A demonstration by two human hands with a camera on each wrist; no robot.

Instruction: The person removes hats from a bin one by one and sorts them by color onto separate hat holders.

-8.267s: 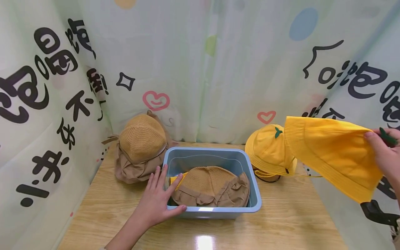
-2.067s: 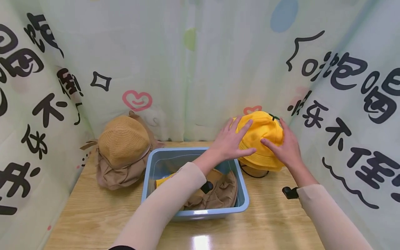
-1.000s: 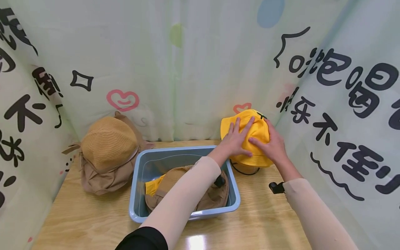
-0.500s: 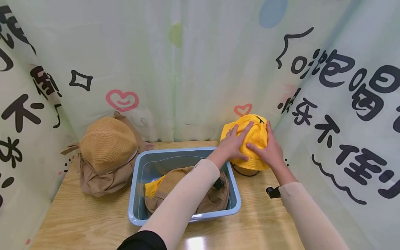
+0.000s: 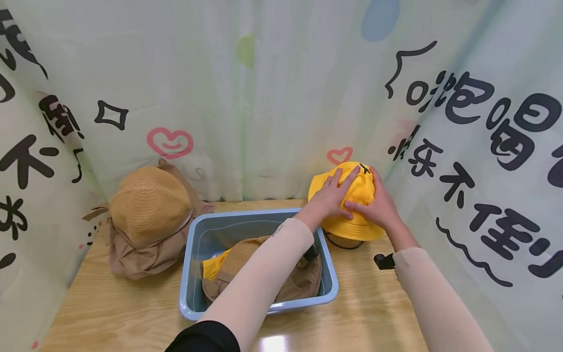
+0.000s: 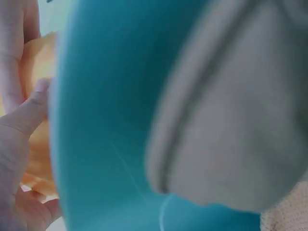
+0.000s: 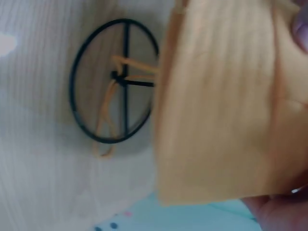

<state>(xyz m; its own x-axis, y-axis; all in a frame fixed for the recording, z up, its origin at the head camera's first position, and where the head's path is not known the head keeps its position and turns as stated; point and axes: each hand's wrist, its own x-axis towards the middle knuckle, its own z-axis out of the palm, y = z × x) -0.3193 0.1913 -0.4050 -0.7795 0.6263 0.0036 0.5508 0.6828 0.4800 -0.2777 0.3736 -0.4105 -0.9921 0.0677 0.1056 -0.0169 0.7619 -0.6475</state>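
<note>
At the right back of the table, a yellow hat [image 5: 356, 229] with a small dark green sprout on top sits over a stand with a black wire ring base [image 7: 73, 86]. From its left side my left hand [image 5: 327, 198] holds the crown, fingers spread over the front and top. My right hand [image 5: 380, 208] grips the other side, thumb on the front. Up close, the right wrist view shows the hat's cloth brim hiding part of the stand, with a yellow cord hanging by the ring. Any second yellow hat underneath is hidden.
A blue tub [image 5: 186, 274] stands under my left forearm, holding a brown straw hat [image 5: 239, 256] and a bit of yellow cloth [image 5: 213, 266]. Another straw hat [image 5: 147, 205] with brown fabric brim is at the left. Printed curtains [image 5: 264, 98] enclose the table [image 5: 110, 313].
Earliest, my right hand held up a yellow hat beside another on the stand, left hand at the tub. Both hands then came to the stand; lately the hat has sunk slightly.
</note>
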